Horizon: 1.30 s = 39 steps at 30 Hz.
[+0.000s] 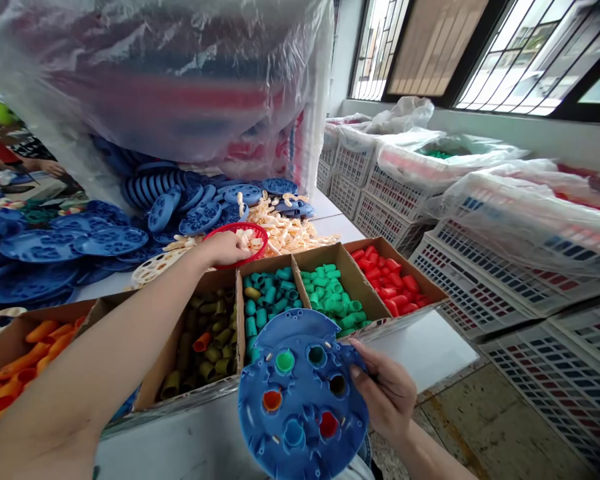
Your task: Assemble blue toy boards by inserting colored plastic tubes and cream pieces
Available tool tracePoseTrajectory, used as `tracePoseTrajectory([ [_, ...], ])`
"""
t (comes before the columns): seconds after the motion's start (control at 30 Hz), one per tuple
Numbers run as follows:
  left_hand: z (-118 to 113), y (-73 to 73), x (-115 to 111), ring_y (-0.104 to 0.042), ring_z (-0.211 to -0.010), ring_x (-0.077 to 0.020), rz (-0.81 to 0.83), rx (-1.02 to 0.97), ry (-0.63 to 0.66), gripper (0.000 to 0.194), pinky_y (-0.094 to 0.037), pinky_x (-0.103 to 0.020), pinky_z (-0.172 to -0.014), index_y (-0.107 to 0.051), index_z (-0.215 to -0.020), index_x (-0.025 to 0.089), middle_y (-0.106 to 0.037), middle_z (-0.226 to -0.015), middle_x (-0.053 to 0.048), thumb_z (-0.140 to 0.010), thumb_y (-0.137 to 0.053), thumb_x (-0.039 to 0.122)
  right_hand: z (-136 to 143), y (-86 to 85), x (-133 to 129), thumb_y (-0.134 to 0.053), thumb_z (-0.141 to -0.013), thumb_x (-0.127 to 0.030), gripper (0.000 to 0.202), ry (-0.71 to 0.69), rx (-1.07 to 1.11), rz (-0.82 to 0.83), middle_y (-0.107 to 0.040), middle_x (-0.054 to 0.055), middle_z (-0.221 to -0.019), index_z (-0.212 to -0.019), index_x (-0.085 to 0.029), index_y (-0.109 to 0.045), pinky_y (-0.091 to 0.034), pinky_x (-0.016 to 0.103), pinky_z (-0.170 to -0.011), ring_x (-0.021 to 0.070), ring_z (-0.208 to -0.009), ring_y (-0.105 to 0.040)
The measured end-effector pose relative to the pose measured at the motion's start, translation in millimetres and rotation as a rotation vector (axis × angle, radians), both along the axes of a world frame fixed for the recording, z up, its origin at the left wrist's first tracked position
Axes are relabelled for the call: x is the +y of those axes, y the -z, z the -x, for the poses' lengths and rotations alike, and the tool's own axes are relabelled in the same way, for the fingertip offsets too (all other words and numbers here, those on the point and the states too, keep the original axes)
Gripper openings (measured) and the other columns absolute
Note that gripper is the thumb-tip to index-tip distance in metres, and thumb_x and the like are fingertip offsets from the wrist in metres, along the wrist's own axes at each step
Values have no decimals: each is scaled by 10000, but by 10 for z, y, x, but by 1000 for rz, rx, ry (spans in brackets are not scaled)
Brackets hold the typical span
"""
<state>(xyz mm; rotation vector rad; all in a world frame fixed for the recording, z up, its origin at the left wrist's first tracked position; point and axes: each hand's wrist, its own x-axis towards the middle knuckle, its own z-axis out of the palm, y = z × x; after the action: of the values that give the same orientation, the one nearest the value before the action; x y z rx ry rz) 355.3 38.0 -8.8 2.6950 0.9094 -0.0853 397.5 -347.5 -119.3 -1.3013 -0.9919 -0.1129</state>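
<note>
Your right hand [386,395] has its thumb and fingers closed on the right edge of the blue disc [307,400], held above the counter's [430,350] near edge. Your left hand [224,249] bunches its fingers at the red basket's [267,241] left rim; their grip is unclear.

The round blue plate [303,400] is in the right hand [387,393], gripped at its right edge and tilted so that one broad face shows; its rim is scalloped, with a recess at the upper right; six round cups in a ring show green, dark teal, very dark, red, blue and orange, with small pale pegs among them; it overlaps the near edge of the cardboard boxes [380,320] in view. The red basket [266,241], shallow, round and meshed, lies beyond the boxes, pale pieces [247,237] inside; the left hand [225,249] is at its left side.
</note>
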Motion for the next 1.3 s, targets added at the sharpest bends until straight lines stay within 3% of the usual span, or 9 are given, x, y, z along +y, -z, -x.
tracePoseTrajectory([
  [0.23, 217, -167, -119, -628, -699, -191, 229, -296, -52, 410, -457, -280, -627, -721, -831, 165, -689, -733, -19, -617, -798, 505, -31, -4, -13, -637, -898, -105, 510, -11, 29, -17, -810, 18, -1062, -1328, -368, -713, -659, 255, -751, 208, -854, -805],
  [0.47, 757, -521, -932, -581, -714, -119, 391, -521, 12, 337, -467, -231, -637, -739, -1007, 162, -670, -799, 22, -813, -759, 436, -58, 31, 2, -647, -913, -118, 468, 33, 108, -42, -814, 34, -1035, -1314, -344, -726, -653, 261, -694, 208, -797, -799],
  [0.63, 1207, -389, -1605, -642, -666, -145, 507, -659, 45, 313, -527, -238, -564, -684, -1061, 233, -715, -813, 9, -787, -825, 286, -70, 17, 40, -666, -900, -123, 429, 62, 124, -27, -799, 25, -823, -1282, -299, -750, -567, 222, -518, 157, -567, -705],
  [0.73, 1328, -277, -1837, -677, -707, -162, 317, -672, 109, 219, -542, -245, -571, -684, -1010, 247, -726, -886, -13, -827, -787, 309, -88, -17, 64, -673, -899, -122, 429, 70, 111, -28, -812, 36, -893, -1282, -297, -750, -588, 236, -551, 176, -632, -742],
  [0.87, 1307, -235, -1930, -697, -813, -165, 38, -692, 226, 144, -560, -255, -678, -750, -984, 237, -706, -994, -37, -856, -759, 300, -113, -129, 95, -680, -875, -99, 470, 71, 55, -45, -813, 28, -1029, -1278, -331, -746, -643, 251, -681, 196, -768, -793],
  [1.03, 1280, -172, -1912, -662, -678, -166, 108, -627, 145, 219, -519, -233, -513, -727, -958, 236, -720, -866, -22, -862, -761, 430, -129, -275, 94, -673, -829, -61, 530, 72, -17, -57, -806, -5, -1045, -1255, -365, -749, -654, 240, -715, 190, -790, -801],
  [1.1, 1278, -124, -1898, -657, -632, -180, 176, -588, 63, 299, -501, -236, -451, -702, -939, 235, -730, -818, -25, -830, -778, 502, -130, -312, 89, -677, -810, -50, 534, 79, -40, -64, -804, -3, -1049, -1238, -359, -759, -657, 245, -728, 191, -788, -801],
  [1.2, 1271, -62, -1878, -721, -734, -221, 349, -612, -45, 430, -613, -287, -581, -664, -1112, 224, -762, -914, -59, -802, -811, 483, -123, -348, 90, -677, -807, -45, 543, 79, -56, -69, -804, -1, -1058, -1243, -358, -758, -658, 253, -753, 193, -810, -802],
  [1.3, 1284, -28, -1851, -762, -856, -260, 744, -635, -65, 611, -664, -347, -688, -590, -1363, 226, -773, -1089, -111, -842, -800, 467, -107, -352, 88, -674, -823, -57, 545, 59, -62, -58, -809, 4, -1057, -1271, -360, -746, -659, 266, -738, 198, -816, -800],
])
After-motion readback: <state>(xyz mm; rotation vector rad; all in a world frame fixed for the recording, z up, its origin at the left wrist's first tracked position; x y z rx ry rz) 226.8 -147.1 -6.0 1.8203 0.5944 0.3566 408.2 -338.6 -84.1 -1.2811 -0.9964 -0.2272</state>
